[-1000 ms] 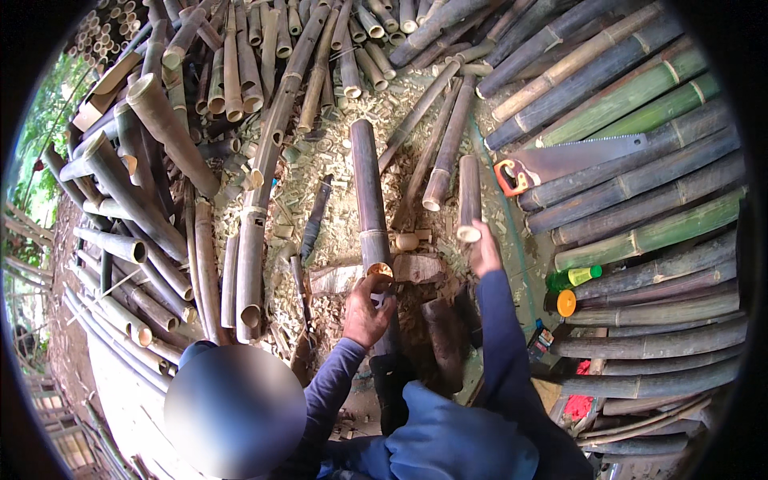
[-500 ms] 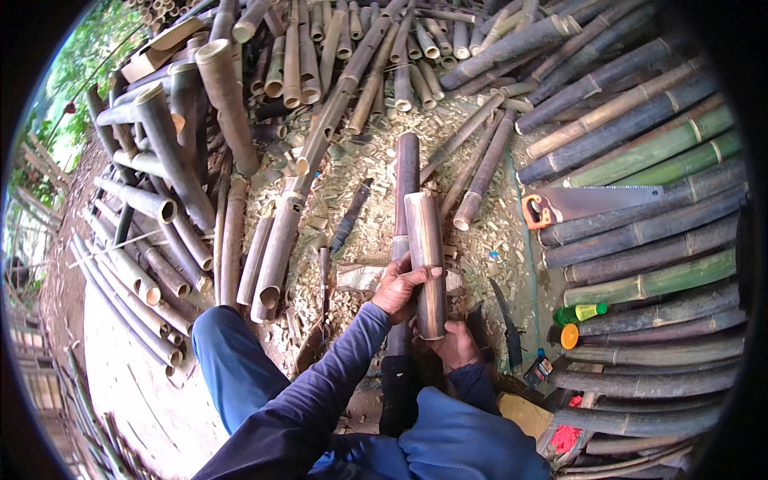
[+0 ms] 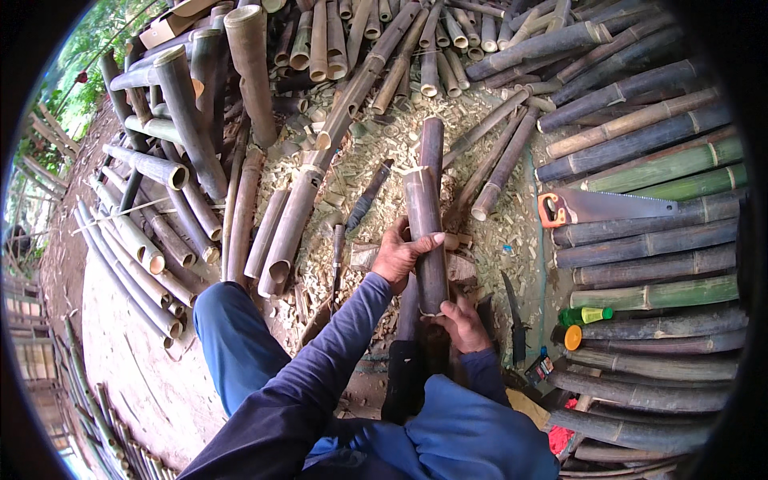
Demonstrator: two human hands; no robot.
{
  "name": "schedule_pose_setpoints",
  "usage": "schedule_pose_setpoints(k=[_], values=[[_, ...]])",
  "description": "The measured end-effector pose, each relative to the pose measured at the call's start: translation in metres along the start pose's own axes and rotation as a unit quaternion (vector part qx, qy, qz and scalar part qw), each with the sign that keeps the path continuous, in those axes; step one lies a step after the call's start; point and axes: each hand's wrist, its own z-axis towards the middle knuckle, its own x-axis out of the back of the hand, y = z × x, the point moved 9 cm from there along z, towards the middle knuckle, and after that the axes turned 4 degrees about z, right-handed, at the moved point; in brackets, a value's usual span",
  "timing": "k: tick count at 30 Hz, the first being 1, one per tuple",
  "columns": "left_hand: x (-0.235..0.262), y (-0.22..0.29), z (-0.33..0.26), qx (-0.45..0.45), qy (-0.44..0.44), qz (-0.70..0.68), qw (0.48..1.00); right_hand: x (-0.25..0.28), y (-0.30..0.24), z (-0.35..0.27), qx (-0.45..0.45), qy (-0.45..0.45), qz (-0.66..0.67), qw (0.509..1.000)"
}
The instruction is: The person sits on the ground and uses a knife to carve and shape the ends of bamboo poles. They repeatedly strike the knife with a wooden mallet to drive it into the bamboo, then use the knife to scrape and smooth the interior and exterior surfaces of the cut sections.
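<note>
A short, dark bamboo tube is held upright in front of me, its upper end pointing away. My left hand wraps round its middle from the left, thumb across the front. Lower down, my right hand grips the near end with bent fingers, partly hidden by the tube. Behind the tube lies a longer dark bamboo pole, running over a wooden block between my legs. A dark-handled knife and a slim wooden-handled tool lie left of it. Another knife rests right of my right hand.
Wood shavings cover the ground. A handsaw lies on rows of bamboo poles at right, near a green bottle and an orange lid. Cut bamboo tubes lie at left, with more stacked at the far side.
The bamboo tube has been turned in my hands: a pale striped side faced up before, a dark side now. Both hands moved slightly up in the view, and the view itself shifted.
</note>
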Motion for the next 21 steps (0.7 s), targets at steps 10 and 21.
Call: schedule_pose_setpoints(k=[10, 21], values=[[-0.045, 0.061, 0.019, -0.199, -0.155, 0.198, 0.947, 0.011, -0.057, 0.092, 0.219, -0.034, -0.487, 0.845], [-0.055, 0.058, -0.009, -0.112, -0.347, 0.251, 0.897, -0.030, -0.137, 0.074, 0.272, -0.010, -0.532, 0.802]])
